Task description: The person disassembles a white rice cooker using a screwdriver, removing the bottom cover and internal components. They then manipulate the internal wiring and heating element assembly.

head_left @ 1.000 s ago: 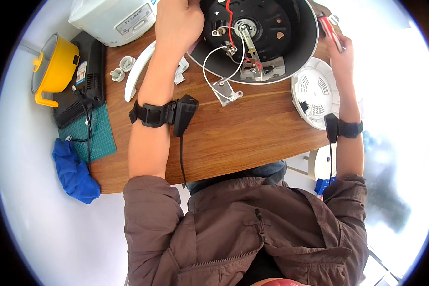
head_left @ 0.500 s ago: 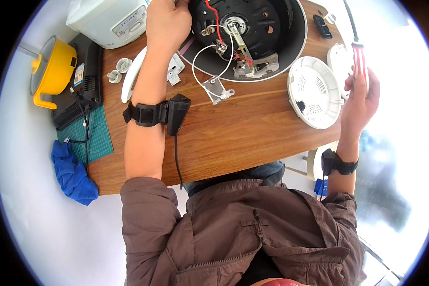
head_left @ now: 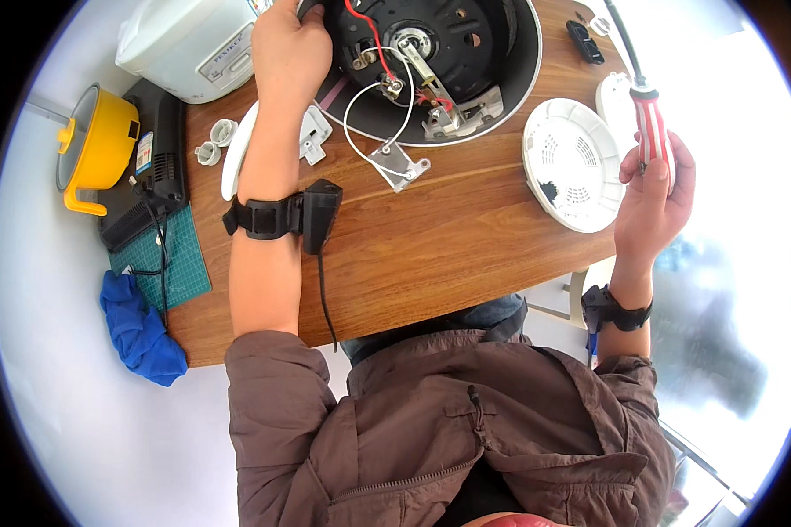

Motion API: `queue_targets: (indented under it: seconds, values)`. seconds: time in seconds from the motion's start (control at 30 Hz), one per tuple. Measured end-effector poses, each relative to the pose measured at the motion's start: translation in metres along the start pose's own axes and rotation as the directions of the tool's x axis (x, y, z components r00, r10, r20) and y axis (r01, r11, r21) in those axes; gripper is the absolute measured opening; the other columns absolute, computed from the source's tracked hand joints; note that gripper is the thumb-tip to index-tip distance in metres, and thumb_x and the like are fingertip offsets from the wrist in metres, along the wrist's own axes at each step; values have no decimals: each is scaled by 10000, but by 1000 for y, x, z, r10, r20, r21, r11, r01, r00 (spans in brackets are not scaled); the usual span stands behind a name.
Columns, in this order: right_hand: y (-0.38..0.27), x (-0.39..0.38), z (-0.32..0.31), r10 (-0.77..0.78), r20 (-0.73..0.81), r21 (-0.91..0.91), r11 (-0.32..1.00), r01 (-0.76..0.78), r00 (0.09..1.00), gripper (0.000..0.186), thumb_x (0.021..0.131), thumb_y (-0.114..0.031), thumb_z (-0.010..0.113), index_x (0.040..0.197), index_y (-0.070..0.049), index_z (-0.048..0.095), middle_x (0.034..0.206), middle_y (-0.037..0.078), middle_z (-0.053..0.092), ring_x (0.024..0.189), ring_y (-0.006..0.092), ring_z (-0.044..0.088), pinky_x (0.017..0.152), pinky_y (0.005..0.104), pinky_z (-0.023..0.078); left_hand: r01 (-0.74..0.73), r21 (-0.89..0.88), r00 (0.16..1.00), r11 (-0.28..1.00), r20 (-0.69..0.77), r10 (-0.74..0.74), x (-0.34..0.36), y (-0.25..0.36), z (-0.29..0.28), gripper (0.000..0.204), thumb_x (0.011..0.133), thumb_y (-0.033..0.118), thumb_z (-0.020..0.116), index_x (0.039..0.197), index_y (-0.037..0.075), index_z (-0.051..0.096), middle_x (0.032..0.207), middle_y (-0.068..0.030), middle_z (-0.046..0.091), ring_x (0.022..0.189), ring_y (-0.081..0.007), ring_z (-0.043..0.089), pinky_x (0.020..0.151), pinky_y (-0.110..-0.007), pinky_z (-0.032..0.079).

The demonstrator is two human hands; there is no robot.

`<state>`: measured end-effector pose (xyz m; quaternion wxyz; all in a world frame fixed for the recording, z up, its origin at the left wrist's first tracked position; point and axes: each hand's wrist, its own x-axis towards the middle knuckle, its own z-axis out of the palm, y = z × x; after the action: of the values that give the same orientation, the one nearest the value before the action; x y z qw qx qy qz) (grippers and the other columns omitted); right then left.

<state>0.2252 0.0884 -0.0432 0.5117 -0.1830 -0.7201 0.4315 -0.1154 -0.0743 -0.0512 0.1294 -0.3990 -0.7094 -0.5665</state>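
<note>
My right hand [head_left: 655, 198] is closed round the red-and-white handle of a screwdriver [head_left: 652, 132], its dark shaft pointing up and away. It is raised over the table's right side, beside a round white vented plastic cover [head_left: 580, 167]. My left hand [head_left: 292, 48] is at the left rim of a round appliance housing [head_left: 529, 75], with its fingers curled at the edge and partly hidden. Inside the housing show a black base, a metal strip, a red wire and white wires. A small metal bracket [head_left: 397, 165] hangs out on the white wires, lying on the wood.
Beneath my left forearm lie a curved white handle [head_left: 234, 162] and a white plastic part [head_left: 315, 133]. Two small white cups [head_left: 215, 145], a white appliance [head_left: 185, 53], a yellow pot [head_left: 105, 132], a green mat [head_left: 185, 255] and a blue cloth [head_left: 136, 325] are at left. A black object [head_left: 584, 42] lies far right.
My right hand has come slightly nearer and to the left with the screwdriver. My left hand stays at the housing's rim; the whole view has shifted a little.
</note>
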Motion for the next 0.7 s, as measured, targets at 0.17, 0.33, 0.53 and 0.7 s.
queue_targets:
  seconds: [0.17,0.33,0.53,0.7]
  values:
    - [0,-7,0,-46,20,6,999,46,999,350,1021,-165,633,1284,57,568,955,125,676,759,128,617,656,246,499,-56,53,998,997,-1,57,0,3,-1,415,890,-95,516,1255,8,685,1112,-239,740,1070,-361,720,950,-384,516]
    - [-8,-9,-10,-48,48,-27,998,49,998,359,976,-140,693,1263,50,588,1073,152,667,775,127,627,666,248,506,-36,24,999,999,18,35,-3,12,-1,418,895,-97,497,1251,13,687,1116,-240,738,1074,-367,719,946,-388,523]
    - [-20,-5,-17,-116,184,-110,984,138,976,419,895,-119,786,1245,28,610,1155,157,659,955,163,648,823,270,525,-64,-83,997,995,35,67,-5,11,5,456,891,-130,458,1251,20,694,1154,-216,743,1095,-316,722,967,-355,523]
    - [-31,0,-22,-83,233,-120,986,113,969,441,843,-87,837,1211,5,612,1139,152,665,1066,187,631,933,310,512,-72,-99,990,993,114,83,-4,29,1,480,892,-151,448,1256,31,703,1190,-197,743,1120,-281,717,984,-336,521]
